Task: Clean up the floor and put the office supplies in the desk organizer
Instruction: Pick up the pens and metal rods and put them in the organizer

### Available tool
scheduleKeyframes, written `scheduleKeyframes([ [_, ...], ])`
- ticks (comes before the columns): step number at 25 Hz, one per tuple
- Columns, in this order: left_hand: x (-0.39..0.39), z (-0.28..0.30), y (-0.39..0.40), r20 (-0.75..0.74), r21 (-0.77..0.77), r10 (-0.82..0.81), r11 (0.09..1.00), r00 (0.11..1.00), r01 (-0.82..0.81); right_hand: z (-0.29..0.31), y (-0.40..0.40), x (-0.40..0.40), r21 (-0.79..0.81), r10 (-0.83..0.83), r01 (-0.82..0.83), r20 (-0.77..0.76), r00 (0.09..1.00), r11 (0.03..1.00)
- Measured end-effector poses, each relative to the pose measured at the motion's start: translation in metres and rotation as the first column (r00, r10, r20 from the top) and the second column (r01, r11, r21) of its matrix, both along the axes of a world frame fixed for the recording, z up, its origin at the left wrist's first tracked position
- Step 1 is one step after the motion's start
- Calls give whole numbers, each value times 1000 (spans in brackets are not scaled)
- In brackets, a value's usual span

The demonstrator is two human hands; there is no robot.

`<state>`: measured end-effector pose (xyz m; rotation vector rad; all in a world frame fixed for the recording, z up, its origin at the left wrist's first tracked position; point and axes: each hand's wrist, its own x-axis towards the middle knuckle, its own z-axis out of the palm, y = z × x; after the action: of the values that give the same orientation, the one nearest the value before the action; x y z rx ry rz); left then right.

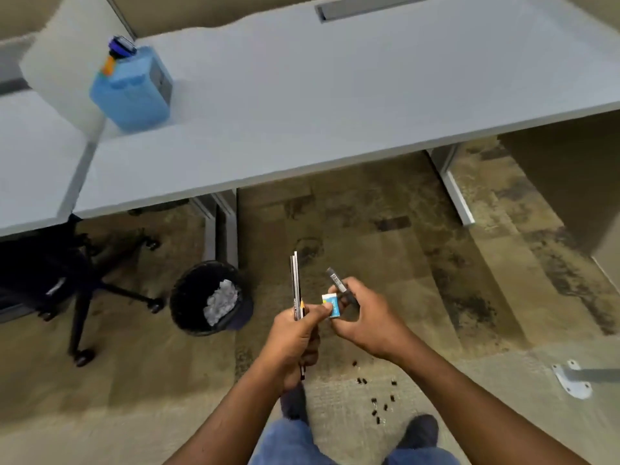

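A white eraser [329, 306] in a blue-and-yellow sleeve sits pinched between both hands. The left hand [295, 333] also grips upright pencils [296, 290]; the right hand [362, 317] clasps a dark marker [337, 280]. Black binder clips [379, 402] dot the carpet below; the blue organizer [132, 88] stands on the counter [335, 95].

Desk organizer [132, 88] on desk [335, 95] at left, bin [209, 297] below, binder clips [379, 401] on floor [436, 297] near shoes [419, 427]

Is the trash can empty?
No, the black trash can beside the desk leg has crumpled white paper inside it.
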<state>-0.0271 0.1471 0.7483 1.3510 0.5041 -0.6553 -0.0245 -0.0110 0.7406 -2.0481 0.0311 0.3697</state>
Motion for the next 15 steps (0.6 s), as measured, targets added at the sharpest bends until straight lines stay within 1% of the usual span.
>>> scheduleKeyframes([
  [3,14,24,49,52,-56,52,997,997,-49,28,46,14,27,-33,31,63,997,999],
  [6,31,35,99,85,-83,95,993,992,-88,44,89,29,75,-127,124,47,991,990],
  [8,45,39,132,107,-93,99,992,989,-90,51,119,44,90,-141,137,32,990,986],
  [11,62,45,172,116,-94,109,991,987,-98,61,159,66,83,-75,72,36,996,994],
  [15,82,56,210,133,-70,104,993,986,-95,73,205,96,-31,46,-43,108,993,999],
])
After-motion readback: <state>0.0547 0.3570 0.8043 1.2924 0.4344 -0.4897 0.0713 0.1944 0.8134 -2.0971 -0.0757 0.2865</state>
